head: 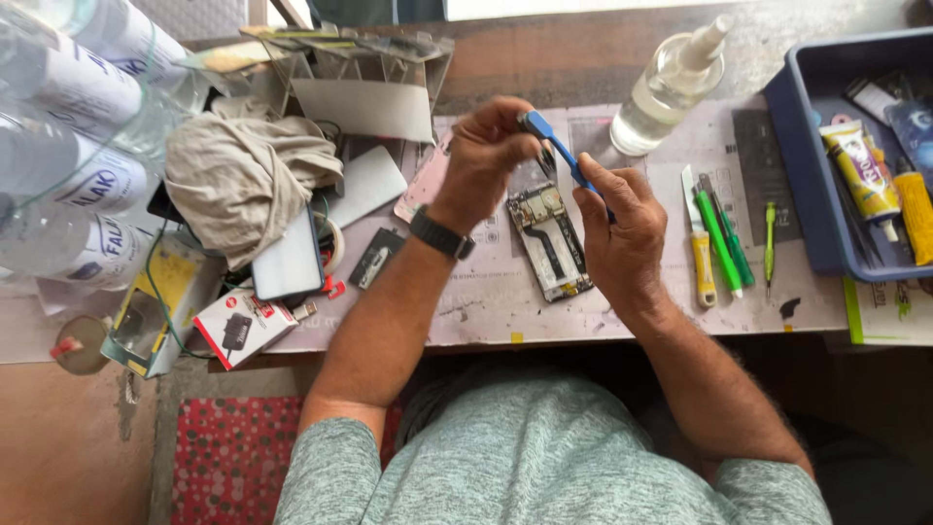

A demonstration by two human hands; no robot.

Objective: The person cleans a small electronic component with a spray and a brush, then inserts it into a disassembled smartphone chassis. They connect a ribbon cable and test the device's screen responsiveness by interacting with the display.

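So both hands are holding up a slim blue tool (559, 151), looks like a plastic pry stick or brush handle. The left hand (491, 160) is pinching the top end with its grip closed around it, and the right hand (622, 228) is closing its grip on the lower end, fingers curled tight. I'd guess it's light and stiff, a bit slick being plastic, so pinching near each end like this seems the sensible way to hold it.

Right under the grip, an opened phone (550, 241) is lying on the counter (486, 301) with its insides showing. That one looks fragile, better handled by the edges.

Out to the right of the grip: green and yellow tools (714, 243), then a blue tray (812, 175) with glue tubes. Past the grip, a clear spray bottle (671, 83). To the left, a crumpled beige cloth (243, 175) and another phone (289, 258).

Can't make out the tool's tip, the fingers are covering it. Tray is getting cut off at the frame edge too.
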